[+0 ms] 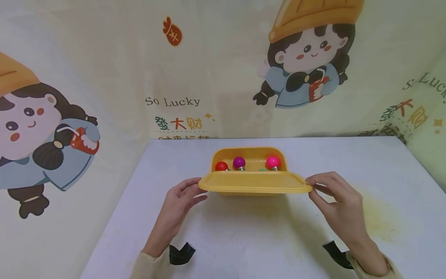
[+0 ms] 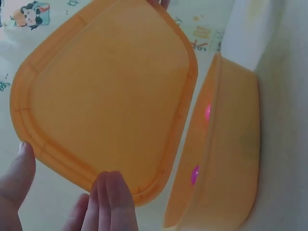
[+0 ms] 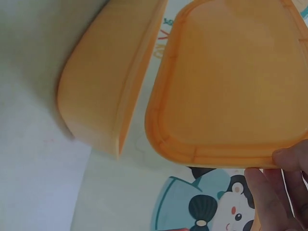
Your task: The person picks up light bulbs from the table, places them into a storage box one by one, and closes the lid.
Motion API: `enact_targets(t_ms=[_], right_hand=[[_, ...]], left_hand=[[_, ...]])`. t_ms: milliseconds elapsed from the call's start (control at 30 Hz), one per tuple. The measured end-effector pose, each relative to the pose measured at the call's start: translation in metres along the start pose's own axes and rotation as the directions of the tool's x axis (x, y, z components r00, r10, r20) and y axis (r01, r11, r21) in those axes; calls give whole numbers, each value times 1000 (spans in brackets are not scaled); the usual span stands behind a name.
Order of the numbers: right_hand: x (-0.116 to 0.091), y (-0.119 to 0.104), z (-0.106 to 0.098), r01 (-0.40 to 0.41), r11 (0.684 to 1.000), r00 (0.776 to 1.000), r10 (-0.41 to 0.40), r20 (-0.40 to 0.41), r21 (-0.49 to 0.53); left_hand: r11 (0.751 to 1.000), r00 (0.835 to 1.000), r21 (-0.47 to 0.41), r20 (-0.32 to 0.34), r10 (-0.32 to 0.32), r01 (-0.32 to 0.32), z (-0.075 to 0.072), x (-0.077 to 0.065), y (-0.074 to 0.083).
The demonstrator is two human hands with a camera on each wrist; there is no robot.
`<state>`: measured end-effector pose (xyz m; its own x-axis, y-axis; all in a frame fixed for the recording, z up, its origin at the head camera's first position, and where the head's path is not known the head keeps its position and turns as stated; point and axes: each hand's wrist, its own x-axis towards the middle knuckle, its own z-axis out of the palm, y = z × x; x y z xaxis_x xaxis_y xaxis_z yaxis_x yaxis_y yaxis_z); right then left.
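Note:
A yellow plastic lid (image 1: 255, 183) is held level above the near side of a yellow box (image 1: 249, 152). My left hand (image 1: 179, 203) grips the lid's left end, fingertips and thumb at the rim in the left wrist view. At the opposite end my right hand (image 1: 336, 199) pinches the edge between thumb and fingers. Inside the box show a red bulb (image 1: 221, 166), a purple bulb (image 1: 239, 162) and a pink bulb (image 1: 273, 162) with ribbed silvery bases. A sliver of something green (image 1: 263, 170) peeks over the lid, which hides the box's near part.
The box stands on a white table (image 1: 244, 240) toward its far edge. Behind the table hangs a pale printed cloth (image 1: 226, 77) with cartoon figures and lettering. Black straps (image 1: 182, 254) show near both sleeves. A yellowish stain (image 1: 381, 217) marks the table at right.

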<state>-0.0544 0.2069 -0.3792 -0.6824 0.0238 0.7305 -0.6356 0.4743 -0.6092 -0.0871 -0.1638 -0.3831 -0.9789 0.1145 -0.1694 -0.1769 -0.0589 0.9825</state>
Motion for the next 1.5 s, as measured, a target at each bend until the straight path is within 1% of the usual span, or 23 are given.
enact_targets(t_ms=[167, 267, 333, 467, 600, 700, 867, 967, 1100, 1200, 1300, 1400, 1500], right_hand=[[-1, 6, 0, 7, 1000, 1000, -7, -3, 9], [-1, 6, 0, -2, 1000, 1000, 2, 4, 5], [-1, 5, 0, -15, 1000, 1000, 15, 14, -4], [-2, 7, 1, -34, 999, 999, 34, 27, -1], [-2, 10, 2, -13, 1000, 999, 13, 30, 13], [-2, 10, 2, -16, 1000, 998, 15, 56, 7], [-2, 9, -1, -30, 999, 993, 34, 112, -36], [-2, 10, -1, -9, 999, 991, 14, 132, -35], [-2, 13, -1, 22, 1000, 990, -20, 143, -15], [-1, 15, -1, 37, 999, 988, -33, 151, -22], [-1, 16, -3, 42, 998, 986, -35, 162, -43], [-1, 17, -5, 13, 998, 983, -2, 183, -57], [-1, 18, -6, -61, 998, 972, 67, 225, -30]], left_hand=[[998, 998, -59, 63, -26, 30, 1, 4, -4], [993, 995, -106, 85, -44, 53, 2, 5, -5], [988, 994, -135, 89, -62, 74, 2, 6, -5], [984, 993, -152, 82, -81, 92, 3, 7, -5], [983, 995, -167, 75, -69, 81, 5, 8, -5], [983, 995, -170, 76, -64, 76, 5, 8, -6], [986, 994, -144, 80, -72, 84, 5, 9, -7], [985, 993, -146, 88, -83, 96, 4, 9, -9], [974, 990, -191, 98, -101, 118, 2, 10, -10], [965, 989, -227, 104, -109, 130, 2, 9, -10], [961, 987, -239, 119, -112, 138, 1, 8, -10], [961, 985, -240, 138, -107, 138, 0, 7, -9], [960, 983, -244, 152, -102, 138, -1, 7, -9]])
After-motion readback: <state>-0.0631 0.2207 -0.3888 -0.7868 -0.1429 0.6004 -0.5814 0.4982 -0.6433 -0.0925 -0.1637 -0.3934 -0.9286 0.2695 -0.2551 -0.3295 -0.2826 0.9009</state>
